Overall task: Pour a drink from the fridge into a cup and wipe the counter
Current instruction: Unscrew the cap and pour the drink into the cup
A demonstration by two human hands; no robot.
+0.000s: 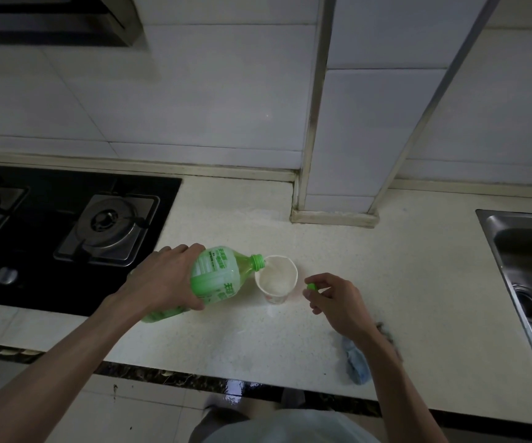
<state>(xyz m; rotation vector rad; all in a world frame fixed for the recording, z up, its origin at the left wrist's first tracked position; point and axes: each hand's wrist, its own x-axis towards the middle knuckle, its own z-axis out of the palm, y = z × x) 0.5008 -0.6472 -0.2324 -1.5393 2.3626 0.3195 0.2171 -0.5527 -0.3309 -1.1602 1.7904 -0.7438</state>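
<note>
Bottle [216,276]: green plastic, uncapped, tipped almost flat over the middle of the counter [290,340]; mouth at the rim of the cup [276,279].
Left hand [165,279]: grips the bottle's body from above, fingers and thumb curled round it.
Cup: white paper, upright, mid-counter, just right of the bottle's neck; contents not discernible.
Right hand [331,298]: hovers just right of the cup, pinches the cap [311,286] between thumb and fingertips.
Cap: small, green.
Cloth [355,362]: blue, bunched, near the counter's front edge, partly hidden by the right forearm.
Hob [66,219]: black, two burners, set into the counter's left end.
Sink [530,282]: steel, at the counter's right end.
</note>
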